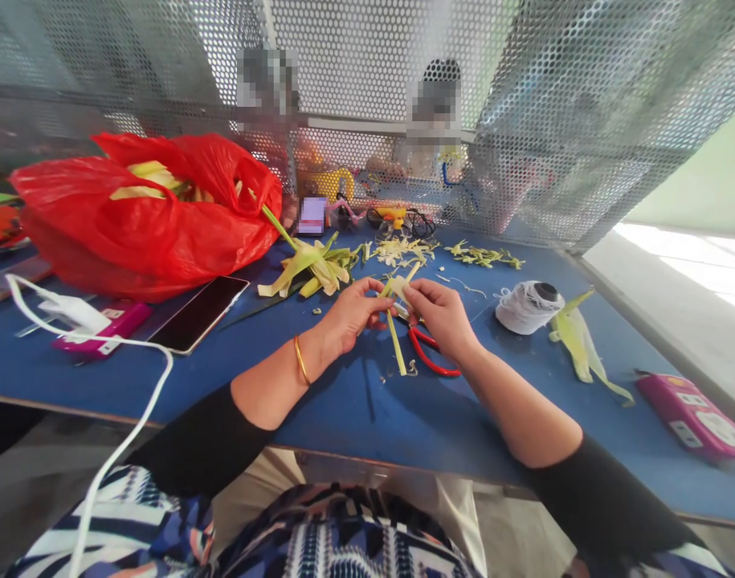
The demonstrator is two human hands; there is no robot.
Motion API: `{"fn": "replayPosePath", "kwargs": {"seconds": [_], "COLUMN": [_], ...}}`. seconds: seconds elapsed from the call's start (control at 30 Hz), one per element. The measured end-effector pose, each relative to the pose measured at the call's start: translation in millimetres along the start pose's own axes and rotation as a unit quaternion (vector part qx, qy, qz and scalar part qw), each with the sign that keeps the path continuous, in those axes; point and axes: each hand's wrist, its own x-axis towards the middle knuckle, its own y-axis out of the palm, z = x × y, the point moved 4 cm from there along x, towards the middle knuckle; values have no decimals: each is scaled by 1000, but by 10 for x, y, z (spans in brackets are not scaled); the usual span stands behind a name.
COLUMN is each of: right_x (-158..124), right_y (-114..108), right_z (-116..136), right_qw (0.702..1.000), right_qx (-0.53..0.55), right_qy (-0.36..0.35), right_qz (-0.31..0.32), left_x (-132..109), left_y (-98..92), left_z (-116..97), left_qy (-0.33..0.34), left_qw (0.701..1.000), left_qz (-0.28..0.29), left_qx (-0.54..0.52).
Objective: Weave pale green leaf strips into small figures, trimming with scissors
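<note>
My left hand (pixel 358 311) pinches a pale green plant stalk (pixel 397 345) whose lower end points down toward me. From the other side, my right hand (pixel 434 311) closes finger and thumb on a small pale strip of husk (pixel 398 286) at the stalk's upper part. Red-handled scissors (pixel 426 353) lie on the table under my right hand, their blades partly hidden. Beyond my hands lie a heap of pale husk pieces (pixel 405 250) and a bunch of yellow-green husk leaves (pixel 316 266).
A red plastic bag (pixel 162 241) of husks fills the left, near a phone (pixel 202 313), a pink power bank (pixel 105 329) and a white cable (pixel 156 393). A white thread spool (pixel 527 307), a loose husk (pixel 575 333) and a pink box (pixel 696 413) lie right. Perforated metal screen (pixel 367 72) stands behind.
</note>
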Motion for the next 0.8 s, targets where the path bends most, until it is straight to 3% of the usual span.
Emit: {"fn": "replayPosePath", "kwargs": {"seconds": [0.4,0.63,0.8], "right_x": [-14,-7,11], "right_y": [-3,4,-11], "right_z": [-27,-111,-74], "right_qw": [998,998,998], "right_qx": [-42,-8,-28], "right_qy": [32,39,48], "right_qz": [-16,-43,-5], "left_x": [14,-6,4], "left_y": [12,39,51], "left_z": [15,1,51], "left_qy": [7,33,47], "left_qw": [1000,995,984], "left_qz": [16,-13,25], "left_qx": [22,98,171]}}
